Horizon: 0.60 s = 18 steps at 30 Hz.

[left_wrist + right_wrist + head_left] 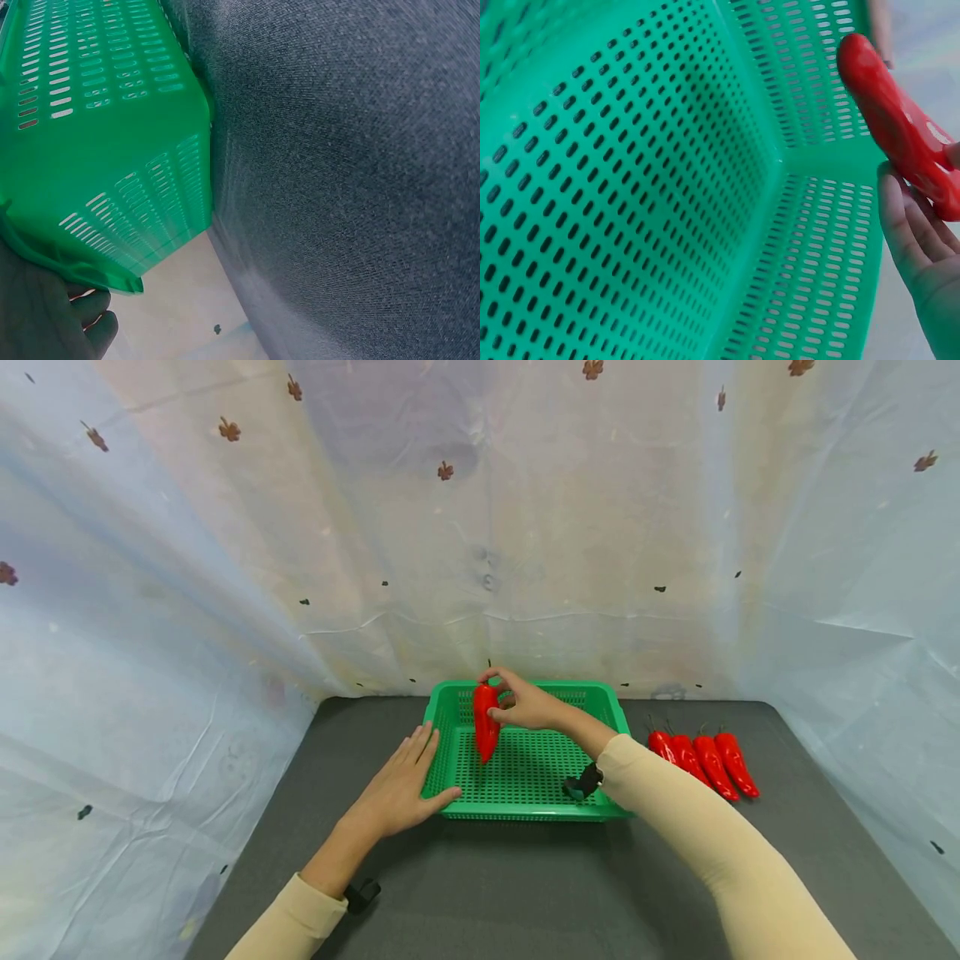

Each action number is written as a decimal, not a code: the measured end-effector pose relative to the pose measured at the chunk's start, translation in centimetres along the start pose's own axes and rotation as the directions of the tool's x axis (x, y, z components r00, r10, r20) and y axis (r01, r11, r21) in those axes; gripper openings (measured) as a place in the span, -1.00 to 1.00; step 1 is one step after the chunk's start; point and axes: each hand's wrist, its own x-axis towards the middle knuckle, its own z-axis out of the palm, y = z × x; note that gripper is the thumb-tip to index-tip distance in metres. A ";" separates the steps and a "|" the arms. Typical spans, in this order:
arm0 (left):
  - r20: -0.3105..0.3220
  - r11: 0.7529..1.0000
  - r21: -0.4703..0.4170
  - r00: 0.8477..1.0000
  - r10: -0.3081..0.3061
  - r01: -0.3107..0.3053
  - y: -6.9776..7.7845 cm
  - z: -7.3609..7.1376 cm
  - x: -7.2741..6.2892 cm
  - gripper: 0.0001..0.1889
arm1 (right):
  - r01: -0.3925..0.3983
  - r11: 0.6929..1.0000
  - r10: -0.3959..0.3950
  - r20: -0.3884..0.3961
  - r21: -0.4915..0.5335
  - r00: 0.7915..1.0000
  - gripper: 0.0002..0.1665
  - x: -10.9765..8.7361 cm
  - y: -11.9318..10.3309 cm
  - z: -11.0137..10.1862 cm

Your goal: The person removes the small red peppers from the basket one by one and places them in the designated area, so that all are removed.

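Note:
In the head view my right hand [522, 702] pinches a glossy red chili pepper [486, 720] near its stem end, tip pointing down, over the back left part of a green perforated basket [525, 811]. The right wrist view shows the pepper [896, 120] between thumb and fingers, above the basket's mesh floor [630, 195]. My left hand [401, 785] lies with straight, spread fingers along the basket's left rim. From the left wrist, the fingers [94, 319] show at the rim's outer side, beside the slotted wall [150, 195].
Several more red peppers [712, 767] lie side by side on the dark grey table [510, 893], right of the basket. A pale plastic sheet [480, 543] with brown leaf marks hangs behind and around the table.

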 end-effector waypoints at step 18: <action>-0.023 1.000 0.002 1.000 0.015 -0.015 -0.2 0.3 -0.1 0.14 | 0.087 0.996 -0.085 -0.172 0.000 0.981 -0.32 -6.3 -0.4 -5.2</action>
